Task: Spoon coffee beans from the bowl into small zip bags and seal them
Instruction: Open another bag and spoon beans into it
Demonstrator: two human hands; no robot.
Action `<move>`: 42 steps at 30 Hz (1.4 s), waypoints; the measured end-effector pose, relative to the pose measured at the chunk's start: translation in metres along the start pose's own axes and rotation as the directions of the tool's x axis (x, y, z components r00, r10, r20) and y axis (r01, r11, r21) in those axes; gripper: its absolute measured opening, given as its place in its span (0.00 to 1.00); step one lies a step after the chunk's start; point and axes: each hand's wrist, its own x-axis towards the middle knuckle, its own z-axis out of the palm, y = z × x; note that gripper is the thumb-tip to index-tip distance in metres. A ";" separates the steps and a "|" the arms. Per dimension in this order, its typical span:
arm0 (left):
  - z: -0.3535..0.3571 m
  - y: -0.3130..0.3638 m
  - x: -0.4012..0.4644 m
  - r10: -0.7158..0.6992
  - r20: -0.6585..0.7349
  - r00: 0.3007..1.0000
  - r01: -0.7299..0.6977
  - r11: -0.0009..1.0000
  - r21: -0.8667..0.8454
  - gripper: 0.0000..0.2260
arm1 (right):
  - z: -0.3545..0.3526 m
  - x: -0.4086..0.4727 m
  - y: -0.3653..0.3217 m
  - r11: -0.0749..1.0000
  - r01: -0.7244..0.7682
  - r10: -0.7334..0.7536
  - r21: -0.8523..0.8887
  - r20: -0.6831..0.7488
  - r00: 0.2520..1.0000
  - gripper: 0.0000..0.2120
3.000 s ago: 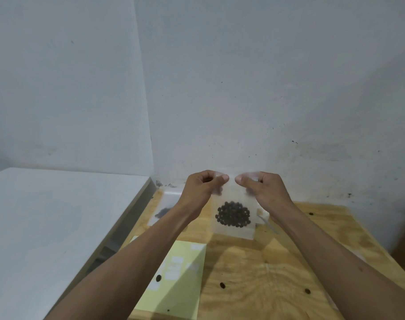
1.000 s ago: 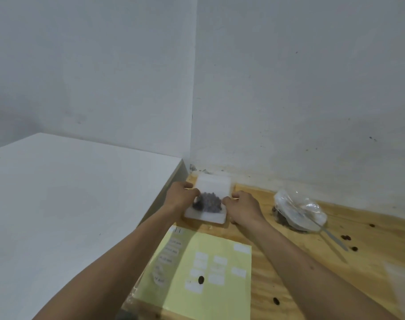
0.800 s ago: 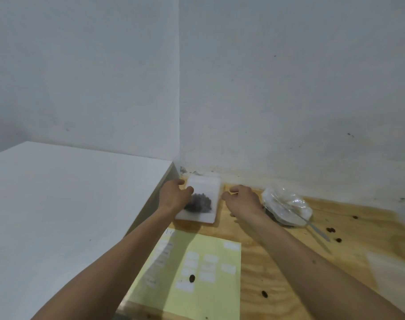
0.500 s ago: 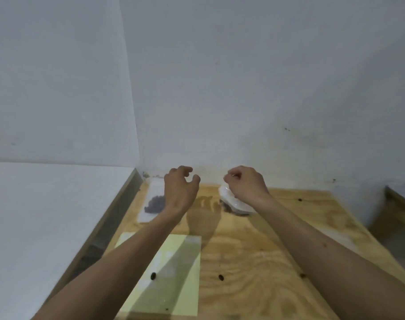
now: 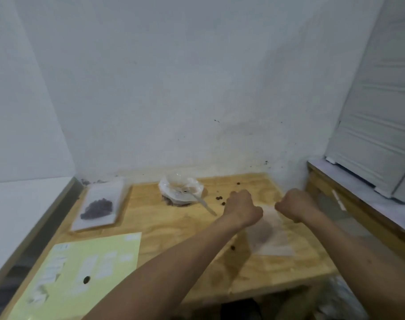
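1. Left hand (image 5: 242,210) over right-centre of the counter (image 5: 164,224); fingers curled into a fist, back of hand to camera. Contents of grip not visible.
2. Right hand (image 5: 295,207) just right of the left, also fisted; a small gap between the two. Contents of grip not visible either.
3. Translucent bag (image 5: 269,234) directly below and between the hands, blurred; upper edge close to the knuckles, lower part flat on the wood. Contact with either hand: cannot tell. Faint dark patch mid-bag, too blurred to identify.
4. Filled bag (image 5: 99,204) at far-left corner of the counter, lying flat, dark beans (image 5: 96,208) heaped in its lower half. Well apart from both hands.
5. Clear bowl (image 5: 180,189) at back centre, near the wall; brownish residue inside.
6. Spoon (image 5: 200,200) resting in the bowl, handle sticking out over the rim toward front-right, tip down on the wood just left of the left hand.
7. Loose beans (image 5: 218,198) scattered on the wood between bowl and left hand; one more beneath the left forearm.
8. Yellow sheet (image 5: 86,271) at front-left, with pale label rectangles and one dark spot on it.
9. White slatted unit (image 5: 374,125) on a ledge at right.
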 end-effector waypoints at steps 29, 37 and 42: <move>-0.074 -0.022 -0.009 -0.131 -0.426 0.895 -0.194 0.747 -0.636 0.06 | -0.007 -0.009 -0.049 0.674 0.636 -0.451 0.376 -0.473 0.757 0.23; -0.132 -0.061 -0.040 -0.174 -0.531 0.829 -0.223 0.768 -0.600 0.05 | 0.003 -0.019 -0.130 0.476 0.879 -0.704 -0.022 -0.609 0.365 0.17; -0.145 -0.087 -0.050 -0.227 -0.542 0.809 -0.202 0.758 -0.620 0.05 | 0.017 -0.032 -0.156 0.419 0.895 -0.717 -0.150 -0.660 0.225 0.14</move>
